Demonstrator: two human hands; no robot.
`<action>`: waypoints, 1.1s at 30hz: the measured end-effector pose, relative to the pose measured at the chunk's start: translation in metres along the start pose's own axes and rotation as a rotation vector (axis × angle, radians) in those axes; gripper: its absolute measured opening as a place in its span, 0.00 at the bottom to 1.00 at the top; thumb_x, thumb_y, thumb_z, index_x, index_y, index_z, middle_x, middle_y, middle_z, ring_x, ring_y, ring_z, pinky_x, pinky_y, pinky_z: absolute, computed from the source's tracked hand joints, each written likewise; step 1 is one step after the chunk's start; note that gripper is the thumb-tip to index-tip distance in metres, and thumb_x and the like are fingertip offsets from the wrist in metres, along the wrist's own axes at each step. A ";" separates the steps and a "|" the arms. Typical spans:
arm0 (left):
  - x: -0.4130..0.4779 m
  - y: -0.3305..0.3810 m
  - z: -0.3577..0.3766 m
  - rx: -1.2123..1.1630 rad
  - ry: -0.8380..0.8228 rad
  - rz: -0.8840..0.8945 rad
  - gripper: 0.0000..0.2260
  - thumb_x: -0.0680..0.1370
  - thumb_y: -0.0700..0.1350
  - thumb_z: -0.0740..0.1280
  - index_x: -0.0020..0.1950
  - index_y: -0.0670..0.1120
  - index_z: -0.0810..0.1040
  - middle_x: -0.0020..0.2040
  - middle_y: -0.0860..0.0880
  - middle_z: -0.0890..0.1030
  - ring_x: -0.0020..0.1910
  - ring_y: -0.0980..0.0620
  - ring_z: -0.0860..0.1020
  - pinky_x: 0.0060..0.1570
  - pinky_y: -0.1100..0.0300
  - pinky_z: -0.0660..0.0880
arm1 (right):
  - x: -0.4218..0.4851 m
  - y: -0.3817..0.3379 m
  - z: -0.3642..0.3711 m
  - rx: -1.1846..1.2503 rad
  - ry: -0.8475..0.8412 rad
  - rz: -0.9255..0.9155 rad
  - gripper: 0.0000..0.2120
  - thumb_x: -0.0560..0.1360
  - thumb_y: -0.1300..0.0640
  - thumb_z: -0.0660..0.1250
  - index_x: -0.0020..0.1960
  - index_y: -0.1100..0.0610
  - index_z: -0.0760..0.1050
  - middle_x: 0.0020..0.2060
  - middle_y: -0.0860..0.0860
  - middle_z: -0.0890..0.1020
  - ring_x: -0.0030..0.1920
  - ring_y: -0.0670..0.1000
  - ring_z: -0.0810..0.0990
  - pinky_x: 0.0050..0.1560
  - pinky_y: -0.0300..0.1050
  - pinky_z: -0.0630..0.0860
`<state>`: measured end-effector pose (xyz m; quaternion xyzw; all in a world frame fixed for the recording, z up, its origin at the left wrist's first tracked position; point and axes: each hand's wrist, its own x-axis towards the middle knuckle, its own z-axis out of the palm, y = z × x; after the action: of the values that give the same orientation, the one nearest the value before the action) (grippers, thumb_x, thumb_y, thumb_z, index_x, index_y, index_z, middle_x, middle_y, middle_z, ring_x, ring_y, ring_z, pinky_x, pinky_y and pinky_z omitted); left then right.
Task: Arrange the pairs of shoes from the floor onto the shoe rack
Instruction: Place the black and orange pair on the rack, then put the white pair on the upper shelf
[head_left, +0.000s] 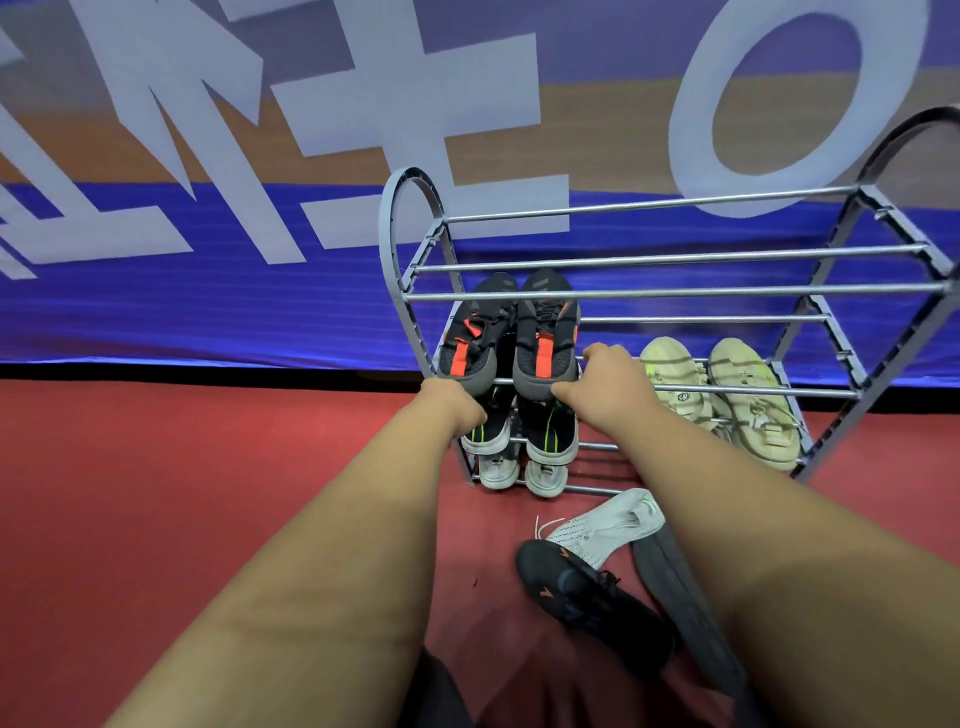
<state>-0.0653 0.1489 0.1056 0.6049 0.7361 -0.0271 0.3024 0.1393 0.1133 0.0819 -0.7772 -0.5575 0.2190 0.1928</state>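
On the rack (675, 292), the left hand (453, 402) and right hand (609, 385) each grip 1 heel of the 2 orange-striped shoes (545, 340); push both in evenly so they sit flat on the bars. I count 8 shoes on the rack, in 4 pairs, and 2 on the floor (208, 467): 1 white shoe (597, 530), 1 black shoe (582, 592).
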 end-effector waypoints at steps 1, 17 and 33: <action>-0.009 -0.001 0.000 0.078 -0.050 0.019 0.14 0.81 0.48 0.71 0.58 0.38 0.78 0.51 0.39 0.84 0.51 0.38 0.86 0.58 0.45 0.83 | -0.005 0.003 -0.002 -0.048 0.012 -0.007 0.23 0.71 0.41 0.73 0.55 0.57 0.75 0.56 0.58 0.79 0.58 0.65 0.78 0.51 0.52 0.75; -0.045 -0.047 0.257 0.485 -0.497 0.336 0.16 0.75 0.54 0.69 0.58 0.48 0.86 0.54 0.46 0.87 0.43 0.46 0.80 0.47 0.56 0.77 | -0.133 0.116 0.080 -0.392 -0.633 0.100 0.17 0.81 0.47 0.66 0.51 0.61 0.83 0.46 0.57 0.86 0.43 0.58 0.83 0.40 0.44 0.74; -0.130 -0.145 0.366 0.756 -0.762 0.411 0.19 0.77 0.45 0.74 0.68 0.50 0.83 0.60 0.50 0.85 0.52 0.50 0.83 0.54 0.61 0.80 | -0.256 0.223 0.164 -0.526 -0.997 0.056 0.16 0.84 0.58 0.65 0.68 0.63 0.79 0.66 0.60 0.81 0.60 0.60 0.81 0.60 0.50 0.76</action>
<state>-0.0344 -0.1519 -0.1779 0.7493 0.3815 -0.4449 0.3082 0.1501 -0.1884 -0.1431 -0.6158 -0.5963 0.4184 -0.3001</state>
